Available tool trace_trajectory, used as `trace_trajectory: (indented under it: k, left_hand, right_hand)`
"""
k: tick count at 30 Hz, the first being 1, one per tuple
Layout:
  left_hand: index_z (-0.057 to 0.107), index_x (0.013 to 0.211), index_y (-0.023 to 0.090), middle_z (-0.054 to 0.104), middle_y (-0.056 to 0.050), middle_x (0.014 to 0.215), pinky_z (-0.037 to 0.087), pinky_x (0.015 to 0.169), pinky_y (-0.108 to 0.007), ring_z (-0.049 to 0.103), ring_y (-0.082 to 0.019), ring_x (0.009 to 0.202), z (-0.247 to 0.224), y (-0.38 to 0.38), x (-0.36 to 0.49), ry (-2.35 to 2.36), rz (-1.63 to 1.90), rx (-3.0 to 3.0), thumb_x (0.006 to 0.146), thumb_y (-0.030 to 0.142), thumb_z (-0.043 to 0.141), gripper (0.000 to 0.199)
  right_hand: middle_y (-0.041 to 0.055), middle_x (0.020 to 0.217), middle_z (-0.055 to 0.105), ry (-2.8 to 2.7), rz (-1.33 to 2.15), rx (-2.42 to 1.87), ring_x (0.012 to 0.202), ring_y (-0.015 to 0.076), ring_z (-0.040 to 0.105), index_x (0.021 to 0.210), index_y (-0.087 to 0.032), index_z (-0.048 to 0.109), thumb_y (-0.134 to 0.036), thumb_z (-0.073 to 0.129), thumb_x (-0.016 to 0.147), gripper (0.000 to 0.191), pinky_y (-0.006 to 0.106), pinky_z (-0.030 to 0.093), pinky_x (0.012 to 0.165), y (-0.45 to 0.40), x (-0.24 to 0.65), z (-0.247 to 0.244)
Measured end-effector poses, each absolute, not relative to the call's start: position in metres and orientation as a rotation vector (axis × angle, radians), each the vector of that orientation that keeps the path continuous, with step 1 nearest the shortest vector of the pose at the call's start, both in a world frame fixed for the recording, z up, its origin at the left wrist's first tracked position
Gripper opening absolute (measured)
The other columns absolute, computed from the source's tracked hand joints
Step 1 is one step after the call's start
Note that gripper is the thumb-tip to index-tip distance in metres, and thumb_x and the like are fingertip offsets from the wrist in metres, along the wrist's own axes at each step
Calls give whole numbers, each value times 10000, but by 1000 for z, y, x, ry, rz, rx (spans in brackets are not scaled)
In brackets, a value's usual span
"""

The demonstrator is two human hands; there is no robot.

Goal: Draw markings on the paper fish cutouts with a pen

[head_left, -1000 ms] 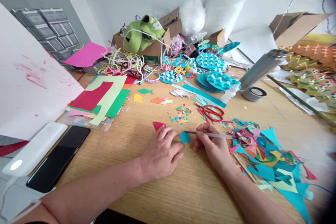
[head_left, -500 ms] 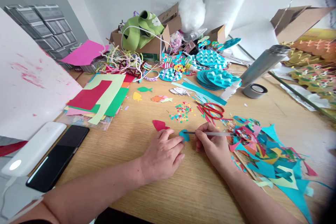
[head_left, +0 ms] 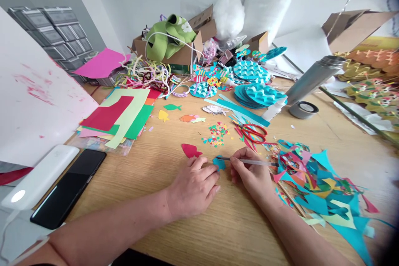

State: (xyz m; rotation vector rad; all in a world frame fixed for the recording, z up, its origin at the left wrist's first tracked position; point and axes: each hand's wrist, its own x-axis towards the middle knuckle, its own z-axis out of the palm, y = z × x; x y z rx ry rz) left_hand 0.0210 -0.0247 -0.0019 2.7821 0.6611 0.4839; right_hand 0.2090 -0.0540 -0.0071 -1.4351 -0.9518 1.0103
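Note:
Under the fingertips of my left hand (head_left: 198, 183) lies a small blue paper cutout (head_left: 220, 163), pressed against the table. The fingers of that hand are laid out and slightly apart, covering the cutout's left edge. My right hand (head_left: 249, 170) pinches a slim pen with a clear barrel (head_left: 258, 162), its dark tip touching or just above the blue cutout. Just beyond my left hand is a red paper fish (head_left: 190, 151). Tiny coloured paper bits (head_left: 218, 133) are scattered farther up. Red-handled scissors (head_left: 253, 132) lie beyond my right hand.
Paper scraps (head_left: 324, 187) are heaped at the right. Green (head_left: 172, 107), yellow (head_left: 163, 115) and orange (head_left: 187, 118) fish cutouts lie farther back. Coloured sheets (head_left: 137, 120) and a phone (head_left: 68, 189) are at the left. A steel flask (head_left: 314, 81) stands behind its lid (head_left: 304, 109).
The pen tip has shifted slightly left on the blue cutout, and the barrel's tilt has changed a little. My left hand remains on the cutout. The view has moved slightly.

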Motion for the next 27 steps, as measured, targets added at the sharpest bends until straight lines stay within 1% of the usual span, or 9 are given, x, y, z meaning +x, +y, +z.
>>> trace_trajectory:
  k: [5,10,15,27]
  left_hand:
    - [622,1142,156,642,-63,1199,413,987,-445,486,-257,1111,0,-25,21,661,472,2786,966,272,499,245]
    - [617,1147,155,638,-56,1203,409,989,-450,482,-262,1105,1,-25,21,669,457,2788,967,280,501,248]
    - [617,1145,150,637,-57,1201,403,996,-447,477,-265,1107,0,-26,21,673,445,2797,971,284,495,251]
    - [621,1140,144,629,-61,1233,418,958,-428,493,-255,1058,0,-27,20,673,441,2842,968,301,507,259]
  right_hand:
    - [-51,462,561,-943,1025,-1446,336,118,519,704,-224,513,-382,742,701,278,208,425,316,-54,208,-5]
    - [-49,452,556,-948,1015,-1461,332,123,515,693,-232,504,-415,731,705,291,216,428,312,-53,207,-6]
    - [-41,457,569,-947,1014,-1471,335,127,524,696,-233,503,-405,726,715,282,217,425,318,-53,207,-7]
    - [-47,462,559,-968,999,-1474,333,119,524,691,-224,500,-439,735,702,318,215,439,316,-52,207,-7]
